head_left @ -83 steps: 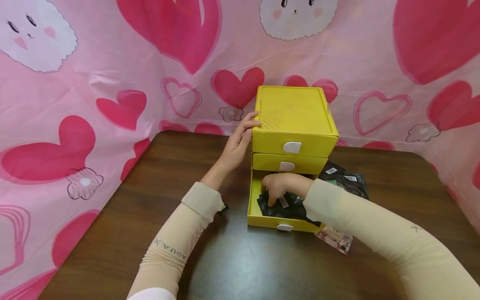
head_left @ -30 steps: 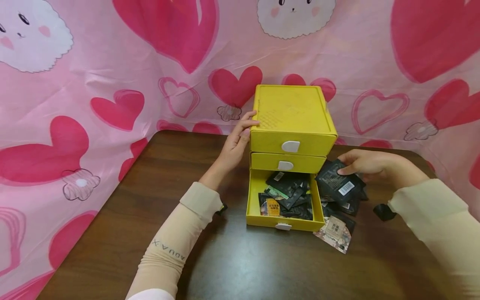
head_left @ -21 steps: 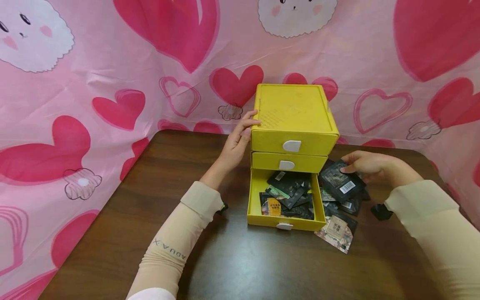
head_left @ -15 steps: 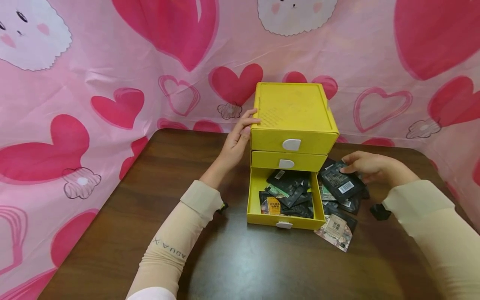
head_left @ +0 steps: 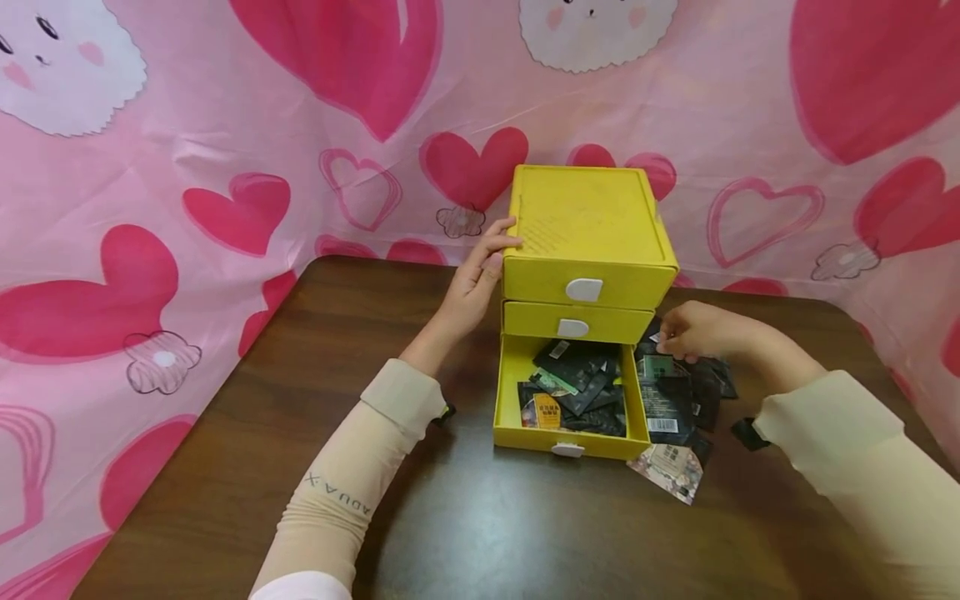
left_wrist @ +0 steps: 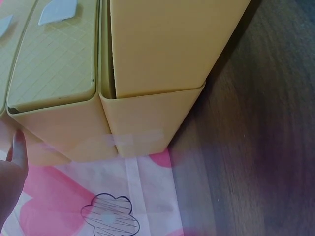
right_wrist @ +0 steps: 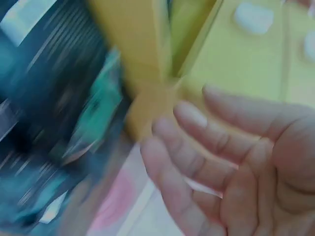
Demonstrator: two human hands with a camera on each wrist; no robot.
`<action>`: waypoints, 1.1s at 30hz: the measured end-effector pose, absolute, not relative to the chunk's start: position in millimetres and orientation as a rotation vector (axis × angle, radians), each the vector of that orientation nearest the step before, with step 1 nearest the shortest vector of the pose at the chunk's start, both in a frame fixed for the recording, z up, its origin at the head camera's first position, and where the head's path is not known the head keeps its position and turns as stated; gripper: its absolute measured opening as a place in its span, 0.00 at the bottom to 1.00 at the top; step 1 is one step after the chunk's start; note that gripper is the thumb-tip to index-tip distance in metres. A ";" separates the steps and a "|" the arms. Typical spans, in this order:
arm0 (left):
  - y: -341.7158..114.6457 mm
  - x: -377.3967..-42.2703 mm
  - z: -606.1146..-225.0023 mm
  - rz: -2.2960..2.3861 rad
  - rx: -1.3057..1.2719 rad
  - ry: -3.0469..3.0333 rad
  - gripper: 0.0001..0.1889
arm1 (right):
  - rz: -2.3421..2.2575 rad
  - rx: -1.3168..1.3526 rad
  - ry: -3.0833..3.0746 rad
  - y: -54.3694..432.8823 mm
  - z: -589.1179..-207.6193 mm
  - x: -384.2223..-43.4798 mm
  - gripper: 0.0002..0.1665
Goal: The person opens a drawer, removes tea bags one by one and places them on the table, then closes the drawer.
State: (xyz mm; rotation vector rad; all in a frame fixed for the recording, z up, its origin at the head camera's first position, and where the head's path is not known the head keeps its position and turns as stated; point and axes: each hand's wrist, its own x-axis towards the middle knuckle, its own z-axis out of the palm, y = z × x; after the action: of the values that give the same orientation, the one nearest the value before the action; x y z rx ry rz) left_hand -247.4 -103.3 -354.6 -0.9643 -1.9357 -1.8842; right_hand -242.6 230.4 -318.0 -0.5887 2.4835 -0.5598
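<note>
My left hand (head_left: pixel 471 283) rests with extended fingers against the left side and top edge of a yellow drawer box (head_left: pixel 592 217). In the left wrist view a thumb (left_wrist: pixel 18 152) lies along the box's side. The bottom drawer (head_left: pixel 570 446) is pulled out and holds several flat black sachets (head_left: pixel 573 362), one with an orange label. My right hand (head_left: pixel 697 332) hovers over a pile of similar sachets (head_left: pixel 666 404) to the right of the drawer. In the blurred right wrist view, its fingers (right_wrist: pixel 182 167) are loosely bent with nothing between them.
Both upper drawers are closed, with white pull tabs (head_left: pixel 583 290). A floral sachet (head_left: pixel 667 471) lies on the brown table (head_left: pixel 465 525) near the drawer's front right corner. A pink heart-print cloth (head_left: pixel 375 75) hangs behind the table.
The right hand came out of the drawer to the right side holding a black sachet. It has since let go, and that sachet lies on the pile. The left hand has stayed put.
</note>
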 end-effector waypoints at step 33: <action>-106.0 -249.6 -354.9 -1.844 -1.009 -1.905 0.15 | 0.034 -0.657 2.236 100.1 -353.1 -231.3 0.43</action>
State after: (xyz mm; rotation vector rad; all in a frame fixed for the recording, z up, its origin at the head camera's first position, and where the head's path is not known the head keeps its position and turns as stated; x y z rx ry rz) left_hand -249.6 -106.0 -354.9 -1.0086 -1.9046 -1.8438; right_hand -231.3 100.1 -353.1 -0.6574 2.2360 0.0341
